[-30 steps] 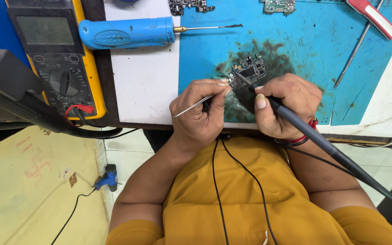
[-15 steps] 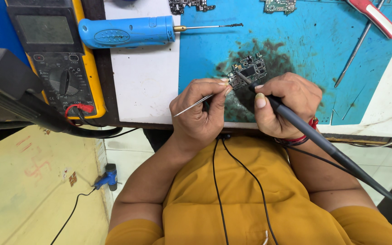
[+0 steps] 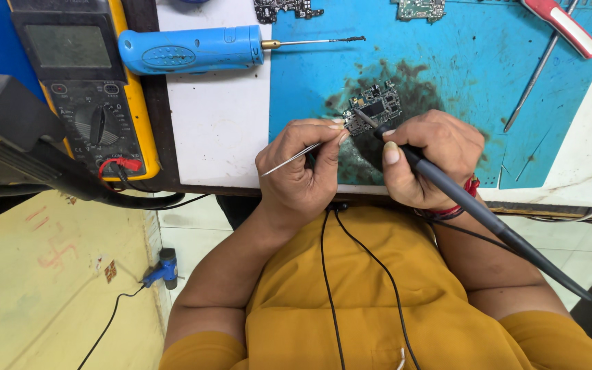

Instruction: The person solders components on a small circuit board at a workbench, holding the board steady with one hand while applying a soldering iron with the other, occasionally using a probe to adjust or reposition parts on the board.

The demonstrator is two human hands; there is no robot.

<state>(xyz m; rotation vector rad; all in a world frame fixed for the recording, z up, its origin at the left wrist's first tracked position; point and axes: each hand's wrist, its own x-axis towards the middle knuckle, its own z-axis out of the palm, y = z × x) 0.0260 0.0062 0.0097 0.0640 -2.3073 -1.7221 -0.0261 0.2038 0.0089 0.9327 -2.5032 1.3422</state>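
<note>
The left hand (image 3: pixel 303 175) pinches thin metal tweezers (image 3: pixel 294 157), their tips steadying the small circuit board (image 3: pixel 373 109) on the blue mat (image 3: pixel 460 75). The right hand (image 3: pixel 427 159) grips a dark soldering iron (image 3: pixel 474 212) like a pen, tip on the board. At ten o'clock lies a blue electric screwdriver (image 3: pixel 190 49); a yellow multimeter (image 3: pixel 87 89) sits at nine o'clock on the bench (image 3: pixel 220 130).

At the far left of your desk (image 3: pixel 217 130) lies a yellow-cased multimeter (image 3: pixel 87 89). Its screen (image 3: pixel 68 46) is a grey-green rectangle set in the dark face, above the round dial. You have no packages, labels or signs in view.
</note>
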